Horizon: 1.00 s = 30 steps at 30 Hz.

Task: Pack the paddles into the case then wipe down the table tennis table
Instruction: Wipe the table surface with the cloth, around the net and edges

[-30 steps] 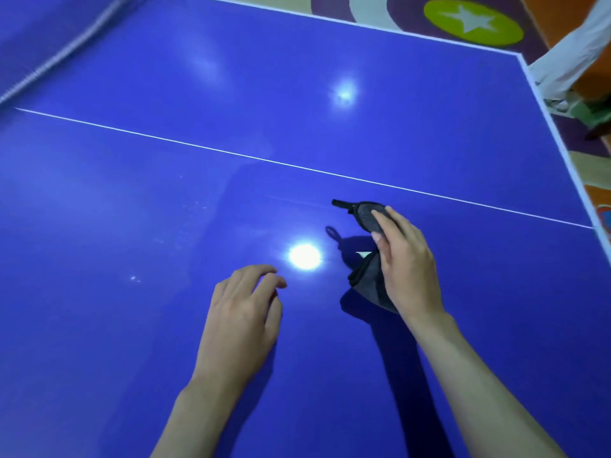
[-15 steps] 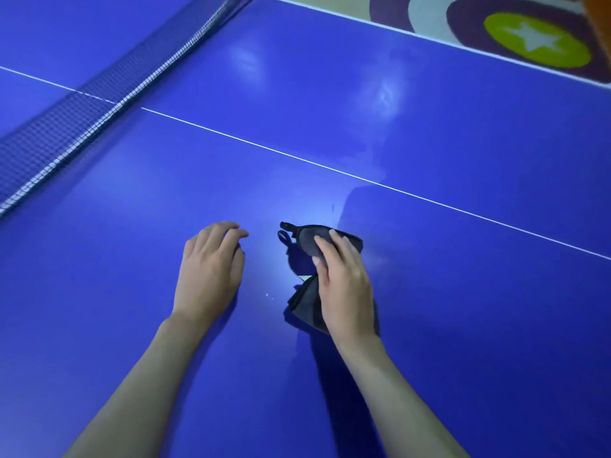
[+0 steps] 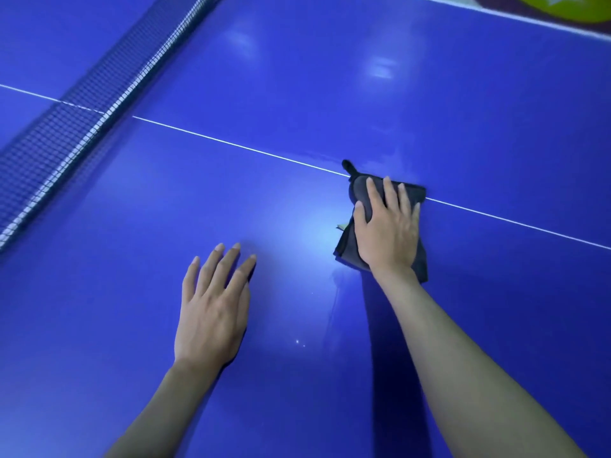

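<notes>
A folded dark grey cloth (image 3: 358, 196) lies on the blue table tennis table (image 3: 330, 77), right on its white centre line. My right hand (image 3: 388, 226) presses flat on the cloth with straight fingers spread over it. A small black loop of the cloth sticks out at its far corner. My left hand (image 3: 215, 302) rests flat on the bare table surface to the left, fingers straight and slightly spread, holding nothing. No paddles or case are in view.
The black net (image 3: 76, 127) runs diagonally across the upper left. The table's white far edge (image 3: 529, 18) shows at the top right, with a patterned rug beyond it. A bright light reflection sits between my hands.
My right hand has pushed the cloth forward and to the right onto the white centre line, fingers now flatter. My left hand has flattened on the table. The view has shifted closer.
</notes>
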Available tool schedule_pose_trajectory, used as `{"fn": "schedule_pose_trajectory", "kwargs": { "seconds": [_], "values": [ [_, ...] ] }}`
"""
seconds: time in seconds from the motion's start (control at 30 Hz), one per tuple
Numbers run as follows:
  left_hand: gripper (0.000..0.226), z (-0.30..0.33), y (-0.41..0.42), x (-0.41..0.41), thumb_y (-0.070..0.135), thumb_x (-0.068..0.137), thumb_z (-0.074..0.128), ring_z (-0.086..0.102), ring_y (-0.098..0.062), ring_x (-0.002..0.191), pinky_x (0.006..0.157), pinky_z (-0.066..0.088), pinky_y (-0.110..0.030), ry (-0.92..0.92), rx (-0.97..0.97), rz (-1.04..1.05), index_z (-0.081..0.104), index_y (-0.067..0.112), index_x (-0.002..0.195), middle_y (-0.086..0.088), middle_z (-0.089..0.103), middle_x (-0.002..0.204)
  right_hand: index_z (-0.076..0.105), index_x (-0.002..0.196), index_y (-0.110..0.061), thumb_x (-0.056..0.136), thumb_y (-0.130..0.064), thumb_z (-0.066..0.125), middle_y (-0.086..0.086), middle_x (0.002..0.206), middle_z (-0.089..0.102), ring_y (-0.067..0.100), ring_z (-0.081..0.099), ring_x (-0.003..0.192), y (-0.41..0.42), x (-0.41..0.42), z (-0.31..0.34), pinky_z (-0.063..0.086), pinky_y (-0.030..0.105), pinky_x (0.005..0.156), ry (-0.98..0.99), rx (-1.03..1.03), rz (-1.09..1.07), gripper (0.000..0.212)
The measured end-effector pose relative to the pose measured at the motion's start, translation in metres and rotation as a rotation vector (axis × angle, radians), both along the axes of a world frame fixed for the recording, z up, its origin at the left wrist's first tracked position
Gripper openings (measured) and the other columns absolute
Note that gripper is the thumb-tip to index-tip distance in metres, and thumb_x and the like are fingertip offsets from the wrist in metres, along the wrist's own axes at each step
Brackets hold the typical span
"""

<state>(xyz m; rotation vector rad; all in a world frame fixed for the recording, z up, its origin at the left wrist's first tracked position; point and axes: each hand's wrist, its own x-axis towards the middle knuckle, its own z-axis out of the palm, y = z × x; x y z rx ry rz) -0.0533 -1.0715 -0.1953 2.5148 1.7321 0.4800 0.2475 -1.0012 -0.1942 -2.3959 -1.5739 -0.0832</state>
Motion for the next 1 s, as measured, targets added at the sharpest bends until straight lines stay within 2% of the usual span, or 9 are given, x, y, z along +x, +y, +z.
{"fn": "schedule_pose_trajectory", "kwargs": {
  "seconds": [0.1, 0.27, 0.57, 0.67, 0.77, 0.87, 0.93, 1.0],
  "values": [
    [0.047, -0.001, 0.002, 0.001, 0.018, 0.105, 0.034, 0.035, -0.034, 0.150, 0.122, 0.024, -0.059, 0.006, -0.004, -0.001, 0.052, 0.013, 0.147, -0.010, 0.046, 0.156, 0.043, 0.159, -0.027, 0.107, -0.045, 0.041, 0.003, 0.166, 0.038, 0.030, 0.030, 0.155, 0.018, 0.006, -0.002, 0.022, 0.061, 0.125, -0.005, -0.005, -0.015, 0.055],
    [0.046, -0.001, 0.002, 0.000, 0.018, 0.106, 0.030, 0.034, -0.034, 0.151, 0.123, 0.021, -0.060, -0.001, 0.002, -0.018, 0.052, 0.014, 0.146, -0.009, 0.046, 0.156, 0.045, 0.158, -0.026, 0.108, -0.043, 0.042, 0.002, 0.166, 0.039, 0.028, 0.030, 0.155, 0.002, -0.013, -0.003, 0.023, 0.058, 0.126, 0.009, 0.018, -0.019, 0.053],
    [0.046, 0.002, -0.001, -0.002, 0.020, 0.109, 0.022, 0.028, -0.031, 0.153, 0.123, 0.020, -0.060, 0.026, -0.006, -0.025, 0.042, 0.020, 0.150, -0.008, 0.039, 0.160, 0.049, 0.156, -0.025, 0.106, -0.042, 0.046, 0.003, 0.165, 0.041, 0.028, 0.033, 0.155, -0.109, -0.130, -0.007, 0.028, 0.056, 0.125, 0.022, 0.049, -0.027, 0.053],
    [0.053, 0.004, -0.002, -0.004, 0.018, 0.106, 0.033, 0.028, -0.033, 0.153, 0.123, 0.020, -0.060, 0.051, 0.006, -0.058, 0.031, 0.024, 0.159, -0.009, 0.034, 0.164, 0.047, 0.156, -0.026, 0.105, -0.042, 0.041, 0.002, 0.166, 0.040, 0.027, 0.032, 0.155, -0.153, -0.171, -0.007, 0.030, 0.056, 0.123, 0.037, 0.043, -0.066, 0.054],
    [0.063, 0.005, -0.004, -0.006, 0.012, 0.100, 0.045, 0.025, -0.033, 0.153, 0.123, 0.017, -0.060, 0.100, -0.016, -0.062, 0.027, 0.023, 0.160, -0.009, 0.031, 0.165, 0.042, 0.159, -0.028, 0.105, -0.044, 0.031, 0.001, 0.169, 0.034, 0.026, 0.027, 0.158, -0.197, -0.206, -0.007, 0.029, 0.055, 0.124, 0.034, -0.004, -0.085, 0.057],
    [0.067, 0.006, -0.003, -0.006, 0.010, 0.098, 0.047, 0.022, -0.032, 0.154, 0.124, 0.015, -0.059, 0.127, -0.058, -0.052, 0.025, 0.022, 0.160, -0.009, 0.028, 0.166, 0.037, 0.161, -0.030, 0.106, -0.045, 0.027, -0.001, 0.171, 0.030, 0.024, 0.023, 0.159, -0.216, -0.219, -0.007, 0.028, 0.055, 0.126, 0.024, -0.042, -0.090, 0.059],
    [0.061, 0.005, -0.003, -0.005, 0.013, 0.100, 0.041, 0.022, -0.031, 0.155, 0.124, 0.015, -0.059, 0.123, -0.071, -0.048, 0.026, 0.022, 0.159, -0.008, 0.029, 0.166, 0.036, 0.162, -0.031, 0.106, -0.045, 0.025, -0.002, 0.171, 0.028, 0.024, 0.023, 0.159, -0.208, -0.213, -0.006, 0.027, 0.054, 0.126, 0.020, -0.056, -0.095, 0.059],
    [0.055, 0.004, -0.002, -0.005, 0.019, 0.105, 0.026, 0.021, -0.030, 0.156, 0.125, 0.014, -0.059, 0.108, -0.077, -0.044, 0.028, 0.022, 0.159, -0.007, 0.030, 0.166, 0.036, 0.162, -0.032, 0.107, -0.045, 0.024, -0.003, 0.171, 0.029, 0.023, 0.023, 0.159, -0.187, -0.200, -0.004, 0.026, 0.054, 0.127, 0.016, -0.060, -0.097, 0.058]
  ]
}}
